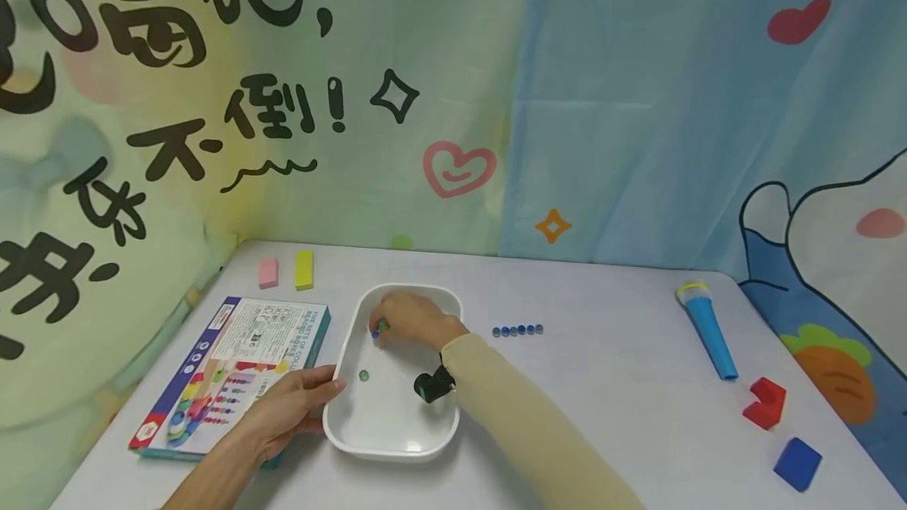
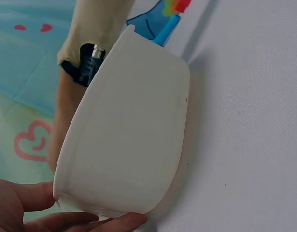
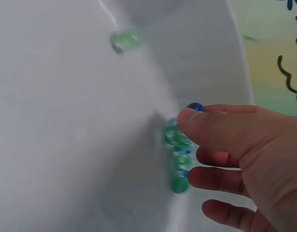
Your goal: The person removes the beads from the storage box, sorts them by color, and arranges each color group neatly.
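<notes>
One tray, one box, one microphone and four blocks are present. Six marbles form a row; at least five, partly hidden, occupy the tray.

Right sleeve: I see long, pale yellow cloth.
Wrist strap: black.
Wrist camera: small, dark, with a silver bit.

Left fingers at white tray's rim, right fingers at marbles inside.
</notes>
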Demonstrator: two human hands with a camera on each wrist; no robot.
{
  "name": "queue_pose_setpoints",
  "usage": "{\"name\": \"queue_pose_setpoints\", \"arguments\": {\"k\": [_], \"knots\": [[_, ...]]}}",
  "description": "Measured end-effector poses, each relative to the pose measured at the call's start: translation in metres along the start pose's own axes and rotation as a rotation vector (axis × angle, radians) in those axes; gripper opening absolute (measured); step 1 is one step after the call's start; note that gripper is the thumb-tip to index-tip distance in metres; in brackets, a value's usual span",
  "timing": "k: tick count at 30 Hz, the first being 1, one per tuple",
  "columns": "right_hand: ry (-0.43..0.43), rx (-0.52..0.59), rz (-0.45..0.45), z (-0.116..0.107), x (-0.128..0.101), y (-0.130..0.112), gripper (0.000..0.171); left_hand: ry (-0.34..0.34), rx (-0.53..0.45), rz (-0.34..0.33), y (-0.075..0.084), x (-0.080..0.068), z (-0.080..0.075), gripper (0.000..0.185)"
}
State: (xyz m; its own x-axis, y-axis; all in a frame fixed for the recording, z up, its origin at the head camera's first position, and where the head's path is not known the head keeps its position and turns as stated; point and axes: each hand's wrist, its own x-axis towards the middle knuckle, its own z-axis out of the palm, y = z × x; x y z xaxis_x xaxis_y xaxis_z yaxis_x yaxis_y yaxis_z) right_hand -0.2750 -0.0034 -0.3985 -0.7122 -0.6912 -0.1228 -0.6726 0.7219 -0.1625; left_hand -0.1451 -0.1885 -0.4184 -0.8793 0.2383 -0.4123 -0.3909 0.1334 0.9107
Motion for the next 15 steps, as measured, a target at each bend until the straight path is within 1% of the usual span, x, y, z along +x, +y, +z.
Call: {"name": "queue_pose_setpoints", "arguments": {"k": [2,5,8,10,12,15], "knots": [[0.014,0.009,-0.027,-0.007,-0.004,0.003,0.021,0.005,0.000,-0.003,0.000,0.000,0.001,0.061],[0.045,0.066,-0.058,-0.023,-0.018,0.011,0.021,0.023,-0.003,-0.014,0.000,-0.001,0.003,0.060],[0.105,0.129,-0.067,-0.040,-0.037,0.027,0.019,0.045,0.001,-0.025,0.000,-0.001,0.004,0.060],[0.152,0.162,-0.046,-0.051,-0.052,0.043,0.018,0.059,0.001,-0.029,0.001,-0.001,0.005,0.059],[0.194,0.188,-0.005,-0.058,-0.068,0.064,0.017,0.067,0.004,-0.032,0.001,-0.002,0.004,0.058],[0.230,0.245,0.072,-0.060,-0.095,0.100,0.018,0.067,0.004,-0.035,0.002,-0.002,0.003,0.058]]}}
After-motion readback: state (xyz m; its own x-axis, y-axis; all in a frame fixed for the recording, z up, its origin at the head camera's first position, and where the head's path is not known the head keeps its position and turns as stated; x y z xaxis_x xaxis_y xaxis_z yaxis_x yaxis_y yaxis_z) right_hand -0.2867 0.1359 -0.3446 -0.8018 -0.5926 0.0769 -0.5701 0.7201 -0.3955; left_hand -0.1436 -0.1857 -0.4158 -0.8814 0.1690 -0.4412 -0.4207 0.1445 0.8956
